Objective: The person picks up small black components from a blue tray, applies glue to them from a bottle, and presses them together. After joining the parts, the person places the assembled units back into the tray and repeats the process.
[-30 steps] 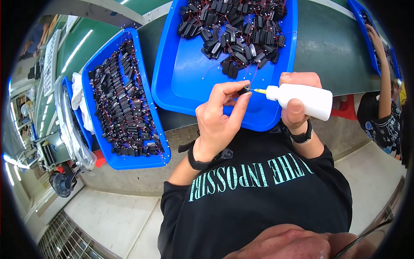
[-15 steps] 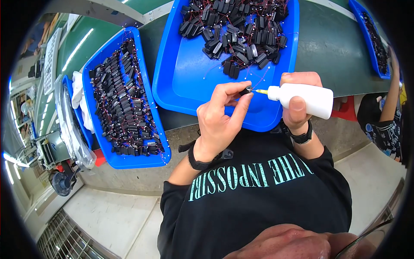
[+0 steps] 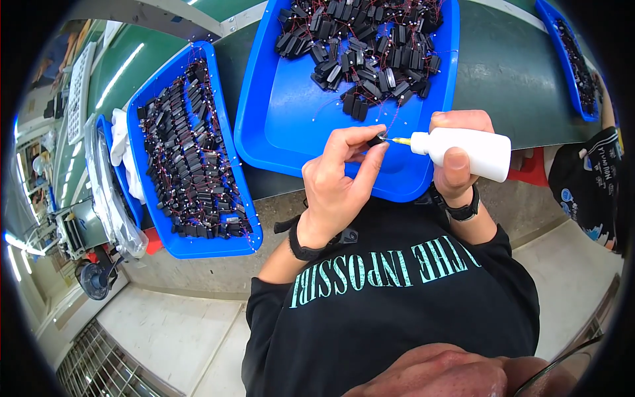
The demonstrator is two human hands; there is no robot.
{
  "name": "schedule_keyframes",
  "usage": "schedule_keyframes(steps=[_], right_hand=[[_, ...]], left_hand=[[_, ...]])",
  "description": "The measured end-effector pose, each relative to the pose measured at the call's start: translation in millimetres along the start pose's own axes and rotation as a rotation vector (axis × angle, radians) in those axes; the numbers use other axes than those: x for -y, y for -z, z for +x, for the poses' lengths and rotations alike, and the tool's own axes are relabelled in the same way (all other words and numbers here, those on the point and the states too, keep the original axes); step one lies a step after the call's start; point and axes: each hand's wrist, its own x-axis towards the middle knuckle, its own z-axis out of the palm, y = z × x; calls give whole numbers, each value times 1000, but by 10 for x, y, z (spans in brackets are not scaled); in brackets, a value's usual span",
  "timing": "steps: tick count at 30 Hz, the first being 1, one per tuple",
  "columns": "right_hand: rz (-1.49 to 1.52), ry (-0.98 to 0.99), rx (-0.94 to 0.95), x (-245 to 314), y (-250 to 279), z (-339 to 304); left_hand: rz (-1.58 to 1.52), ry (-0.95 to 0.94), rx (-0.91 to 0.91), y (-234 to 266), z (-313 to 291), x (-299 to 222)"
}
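Head view looks down on 2 bare hands working just above the near edge of a big blue tray (image 3: pixel 291 126). Left hand (image 3: pixel 337 185) has its thumb and forefinger pinched together on 1 small black part (image 3: pixel 377 139), the other fingers curled in behind. Right hand (image 3: pixel 456 159) is wrapped around 1 white squeeze bottle (image 3: pixel 473 153), thumb pressed on its side, fingers closed behind it. That bottle lies nearly level, and its thin yellow nozzle (image 3: pixel 399 140) meets the black part; whether the tip actually touches I cannot tell. Each wrist carries 1 black band, so 2 in all.

On the green worktop (image 3: pixel 503 79) I count 3 blue trays that clearly hold parts. Along the far edge of the big tray sits a loose heap of black parts (image 3: pixel 364 46) with thin red wires, too many to count. Toward the worktop's left end, a second tray (image 3: pixel 235 198) is packed with rows of the same black parts (image 3: pixel 188 159). At the far right corner, a third tray (image 3: pixel 569 59) shows only as a narrow strip. White cloth (image 3: pixel 122 142) is tucked just left of the second tray. Another person's dark sleeve (image 3: pixel 585 185) shows at the right.
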Motion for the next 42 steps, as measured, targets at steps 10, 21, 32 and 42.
schedule_keyframes(steps=[10, 21, 32, 42], right_hand=[[31, -32, 9, 1, 31, -10], [246, -2, -117, -128, -9, 22], [278, -143, -221, -346, 272, -191], [200, -180, -114, -355, 215, -174]], left_hand=[[-19, -10, -9, -25, -10, -6], [-111, 31, -59, 90, 9, 18], [658, -15, -465, 1811, -856, -219], [1230, 198, -257, 3146, -1153, 194]])
